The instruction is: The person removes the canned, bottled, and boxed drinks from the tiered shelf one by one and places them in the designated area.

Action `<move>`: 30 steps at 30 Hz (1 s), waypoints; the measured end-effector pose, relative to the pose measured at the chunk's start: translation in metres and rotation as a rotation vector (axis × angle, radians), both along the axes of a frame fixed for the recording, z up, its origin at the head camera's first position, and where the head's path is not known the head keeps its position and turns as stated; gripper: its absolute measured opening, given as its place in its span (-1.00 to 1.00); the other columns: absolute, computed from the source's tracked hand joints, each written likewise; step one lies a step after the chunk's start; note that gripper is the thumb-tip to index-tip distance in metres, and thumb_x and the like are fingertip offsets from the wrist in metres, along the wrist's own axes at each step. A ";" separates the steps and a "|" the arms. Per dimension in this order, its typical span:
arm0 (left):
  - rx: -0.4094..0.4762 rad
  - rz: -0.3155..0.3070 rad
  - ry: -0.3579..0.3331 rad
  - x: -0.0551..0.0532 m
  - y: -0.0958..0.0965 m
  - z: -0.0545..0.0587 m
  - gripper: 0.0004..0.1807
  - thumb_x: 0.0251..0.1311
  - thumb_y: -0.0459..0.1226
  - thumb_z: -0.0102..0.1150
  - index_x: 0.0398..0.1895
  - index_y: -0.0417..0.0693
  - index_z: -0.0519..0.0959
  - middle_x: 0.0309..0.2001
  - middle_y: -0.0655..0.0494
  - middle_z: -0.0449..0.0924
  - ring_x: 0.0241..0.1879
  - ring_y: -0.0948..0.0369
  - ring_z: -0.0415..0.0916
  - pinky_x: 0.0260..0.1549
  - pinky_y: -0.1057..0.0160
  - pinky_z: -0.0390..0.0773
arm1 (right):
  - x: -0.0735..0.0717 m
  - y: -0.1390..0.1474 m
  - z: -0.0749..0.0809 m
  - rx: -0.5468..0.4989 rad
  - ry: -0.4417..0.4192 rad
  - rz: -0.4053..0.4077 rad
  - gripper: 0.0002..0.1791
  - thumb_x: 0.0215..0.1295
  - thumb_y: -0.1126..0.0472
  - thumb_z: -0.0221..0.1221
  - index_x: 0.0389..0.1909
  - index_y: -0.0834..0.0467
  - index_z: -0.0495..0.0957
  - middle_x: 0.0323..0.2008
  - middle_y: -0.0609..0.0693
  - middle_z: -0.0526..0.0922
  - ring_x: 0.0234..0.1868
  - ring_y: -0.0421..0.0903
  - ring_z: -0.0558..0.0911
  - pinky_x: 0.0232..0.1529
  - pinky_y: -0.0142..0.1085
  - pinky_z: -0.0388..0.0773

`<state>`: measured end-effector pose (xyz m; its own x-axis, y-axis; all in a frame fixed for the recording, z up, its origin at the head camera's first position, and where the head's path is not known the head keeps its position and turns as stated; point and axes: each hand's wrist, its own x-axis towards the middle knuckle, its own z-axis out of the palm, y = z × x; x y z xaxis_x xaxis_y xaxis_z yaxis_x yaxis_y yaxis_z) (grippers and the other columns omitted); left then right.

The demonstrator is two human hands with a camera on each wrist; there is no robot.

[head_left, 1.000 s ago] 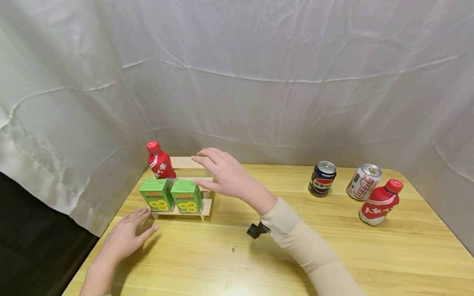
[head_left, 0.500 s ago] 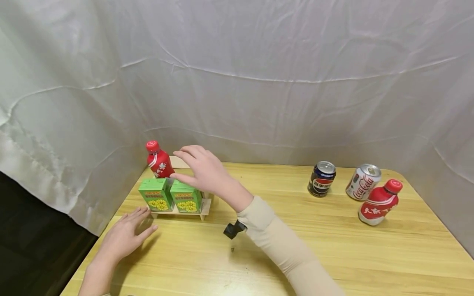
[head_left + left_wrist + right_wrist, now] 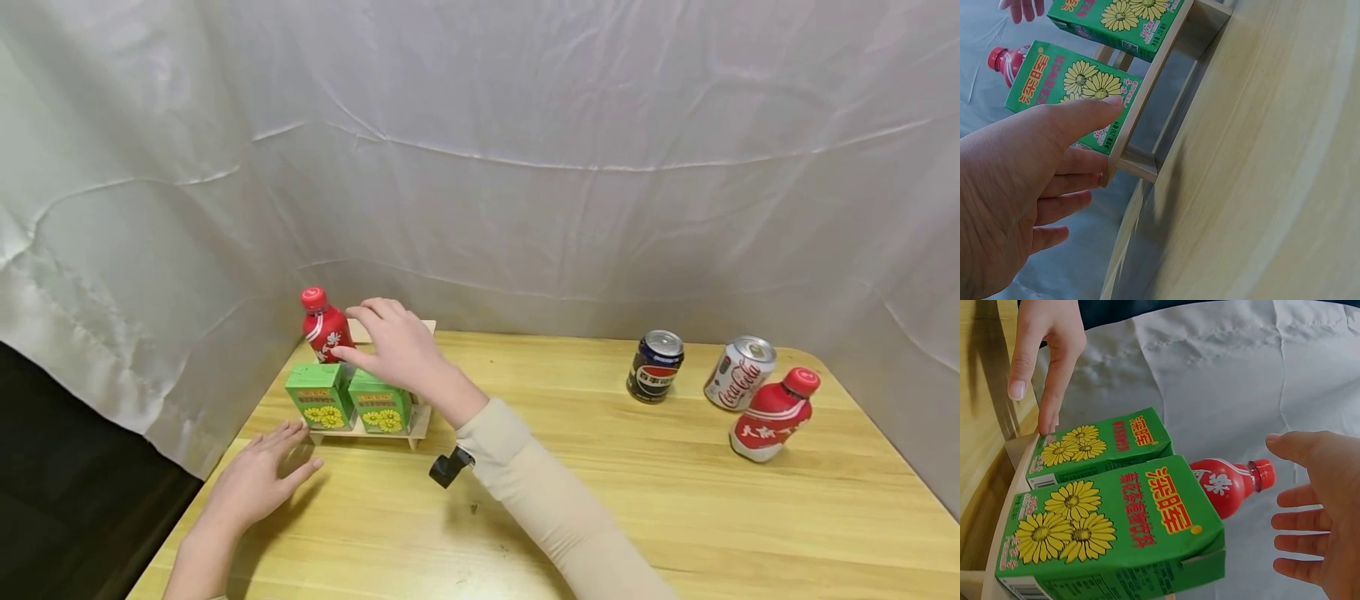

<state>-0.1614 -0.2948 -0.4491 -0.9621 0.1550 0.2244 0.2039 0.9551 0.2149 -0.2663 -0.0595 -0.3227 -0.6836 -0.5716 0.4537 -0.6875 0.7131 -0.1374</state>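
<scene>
A small stepped wooden rack (image 3: 421, 422) stands at the table's left side. Two green drink cartons printed with yellow flowers, the left carton (image 3: 321, 397) and the right carton (image 3: 381, 407), stand side by side on its front step. Behind them rises a red bottle (image 3: 327, 330), its base hidden. My right hand (image 3: 401, 346) hovers over the rack at the bottle's right, thumb and fingers spread; the right wrist view shows a gap between fingertips and bottle. With relaxed fingers, my left hand (image 3: 251, 479) touches the rack's left front end, thumb held apart.
On the right of the wooden table (image 3: 570, 517) stand a dark Pepsi can (image 3: 655, 367), a silver Coca-Cola can (image 3: 740, 373) and another red bottle (image 3: 772, 417). A grey cloth (image 3: 525, 208) hangs behind and along the sides.
My right hand has moved left across the rack, closer to the red bottle behind the cartons. The left hand has stayed at the rack's end.
</scene>
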 end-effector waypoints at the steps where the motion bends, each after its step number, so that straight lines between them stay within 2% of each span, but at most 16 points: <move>1: 0.000 -0.001 0.000 0.000 0.000 0.000 -0.30 0.22 0.09 0.21 0.23 -0.25 0.50 0.31 -0.22 0.43 0.34 -0.19 0.33 0.33 -0.28 0.26 | 0.000 -0.001 0.000 -0.002 -0.007 -0.005 -0.32 0.30 -0.34 0.06 0.29 -0.01 0.43 0.22 -0.09 0.51 0.27 -0.13 0.46 0.28 -0.28 0.52; 8: 0.001 -0.002 -0.004 0.000 0.000 -0.002 -0.30 0.22 0.11 0.20 0.23 -0.24 0.50 0.31 -0.21 0.43 0.34 -0.18 0.33 0.33 -0.28 0.26 | -0.003 -0.013 -0.004 -0.042 -0.053 -0.030 -0.27 0.27 -0.36 0.09 0.30 0.03 0.43 0.22 -0.07 0.53 0.26 -0.11 0.47 0.28 -0.27 0.52; 18: -0.003 -0.002 0.008 0.000 -0.001 0.000 -0.30 0.21 0.11 0.21 0.24 -0.24 0.50 0.31 -0.21 0.43 0.34 -0.17 0.33 0.33 -0.26 0.27 | -0.011 -0.034 -0.007 -0.031 -0.113 -0.127 -0.26 0.24 -0.39 0.08 0.29 0.00 0.43 0.18 -0.10 0.52 0.20 -0.14 0.48 0.14 -0.31 0.60; 30: -0.006 0.003 0.009 0.000 0.000 -0.002 -0.30 0.21 0.08 0.21 0.24 -0.25 0.49 0.31 -0.22 0.43 0.34 -0.18 0.33 0.33 -0.26 0.27 | -0.020 -0.043 -0.018 0.006 -0.168 -0.158 -0.24 0.22 -0.40 0.09 0.28 0.02 0.41 0.15 -0.09 0.51 0.15 -0.14 0.48 0.10 -0.34 0.60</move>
<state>-0.1609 -0.2953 -0.4507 -0.9604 0.1537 0.2325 0.2034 0.9568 0.2077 -0.2860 -0.1022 -0.3406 -0.8304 -0.4542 0.3226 -0.5352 0.8112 -0.2357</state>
